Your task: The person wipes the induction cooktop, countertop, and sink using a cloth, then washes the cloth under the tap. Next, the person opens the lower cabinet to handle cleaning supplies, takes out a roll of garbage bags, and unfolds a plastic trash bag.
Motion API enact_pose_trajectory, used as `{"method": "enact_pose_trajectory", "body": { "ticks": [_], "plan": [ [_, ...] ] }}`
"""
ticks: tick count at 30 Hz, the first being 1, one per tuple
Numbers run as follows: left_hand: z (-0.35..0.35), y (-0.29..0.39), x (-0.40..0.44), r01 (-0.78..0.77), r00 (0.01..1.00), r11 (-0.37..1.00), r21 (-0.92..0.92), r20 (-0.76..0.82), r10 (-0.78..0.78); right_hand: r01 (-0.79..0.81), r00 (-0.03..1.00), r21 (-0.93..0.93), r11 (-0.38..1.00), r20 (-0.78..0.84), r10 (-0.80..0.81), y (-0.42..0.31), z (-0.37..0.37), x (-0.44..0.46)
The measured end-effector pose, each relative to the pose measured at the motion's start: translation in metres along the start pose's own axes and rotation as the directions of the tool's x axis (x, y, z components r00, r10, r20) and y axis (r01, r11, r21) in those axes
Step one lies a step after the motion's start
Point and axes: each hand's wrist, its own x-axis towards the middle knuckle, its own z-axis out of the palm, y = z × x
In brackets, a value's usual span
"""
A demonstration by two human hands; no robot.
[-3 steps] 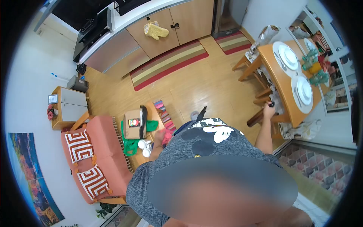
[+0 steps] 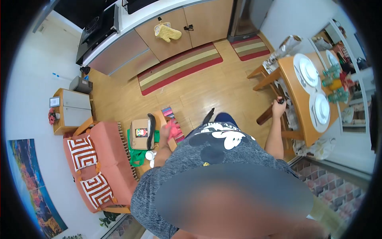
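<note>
On the left, my left hand (image 2: 164,133) is closed on a bright pink cloth (image 2: 173,129) over the edge of a low wooden table (image 2: 160,118). A cardboard box (image 2: 139,124), a long black object (image 2: 151,132), green fabric (image 2: 137,156) and white cups (image 2: 150,155) lie close to this hand. To the right, my right hand (image 2: 279,108) grips a dark brown bottle (image 2: 265,115) with a black top. Its body tilts down and left, beside the chairs at the dining table.
A dining table (image 2: 292,85) with plates (image 2: 308,70) and green glasses stands at right, chairs (image 2: 266,75) along its side. A coral sofa (image 2: 113,153) lies left. A striped mat (image 2: 181,67) runs before the kitchen cabinets (image 2: 163,42). A striped cloth (image 2: 168,112) hangs by the low table.
My left hand has moved forward with the pink cloth, away from my body. My right hand has shifted slightly forward and left with the bottle. The view has shifted slightly.
</note>
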Motion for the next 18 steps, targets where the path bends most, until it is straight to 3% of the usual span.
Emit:
{"method": "enact_pose_trajectory", "body": {
  "ticks": [1, 2, 3, 4, 6, 7, 8, 10, 12, 13, 14, 16, 18],
  "plan": [
    [0.034, 0.080, 0.048, 0.037, 0.996, 0.990, -0.138, 0.087, -0.025, -0.008, 1.000, 0.083, 0.997, 0.025, 0.006, -0.019, 0.028, 0.004],
    [0.034, 0.088, 0.071, 0.044, 0.997, 0.988, -0.148, 0.069, -0.035, -0.012, 0.999, 0.167, 0.986, 0.046, 0.005, -0.041, 0.055, 0.013],
    [0.025, 0.095, 0.104, -0.072, 0.997, 0.992, 0.103, -0.030, 0.075, 0.216, 0.976, 0.143, 0.966, -0.021, -0.215, -0.038, 0.097, 0.030],
    [0.023, 0.114, 0.130, -0.155, 0.974, 0.923, 0.353, -0.100, 0.202, 0.220, 0.975, 0.162, 0.962, -0.006, -0.222, -0.065, 0.129, 0.041],
    [0.031, 0.156, 0.164, -0.110, 0.967, 0.885, 0.452, -0.158, 0.201, -0.079, 0.986, 0.358, 0.930, 0.167, 0.019, -0.112, 0.185, 0.066],
    [0.042, 0.173, 0.176, -0.060, 0.963, 0.839, 0.541, -0.191, 0.192, -0.025, 0.987, 0.389, 0.921, 0.155, -0.039, -0.121, 0.223, 0.087],
    [0.044, 0.176, 0.188, -0.039, 0.960, 0.850, 0.526, -0.216, 0.178, 0.004, 0.972, 0.478, 0.878, 0.203, -0.114, -0.137, 0.257, 0.105],
    [0.050, 0.189, 0.223, 0.034, 0.933, 0.891, 0.453, -0.333, 0.134, -0.081, 0.948, 0.497, 0.864, 0.305, -0.086, -0.196, 0.315, 0.132],
    [0.053, 0.188, 0.254, 0.047, 0.930, 0.938, 0.343, -0.357, 0.084, 0.040, 0.902, 0.525, 0.850, 0.347, -0.257, -0.252, 0.372, 0.154],
    [0.050, 0.189, 0.263, 0.063, 0.935, 0.966, 0.250, -0.354, 0.031, -0.030, 0.887, 0.612, 0.790, 0.382, -0.262, -0.282, 0.401, 0.158],
    [0.046, 0.193, 0.275, 0.069, 0.929, 0.968, 0.241, -0.370, 0.026, -0.003, 0.864, 0.686, 0.728, 0.368, -0.344, -0.306, 0.434, 0.163],
    [0.045, 0.196, 0.297, -0.144, 0.961, 0.979, -0.147, -0.257, 0.102, 0.118, 0.796, 0.583, 0.804, 0.429, -0.427, -0.365, 0.486, 0.165],
    [0.064, 0.250, 0.295, -0.154, 0.926, 0.975, -0.163, -0.368, 0.085, 0.076, 0.714, 0.654, 0.753, 0.491, -0.499, -0.422, 0.540, 0.158]
  ]
}}
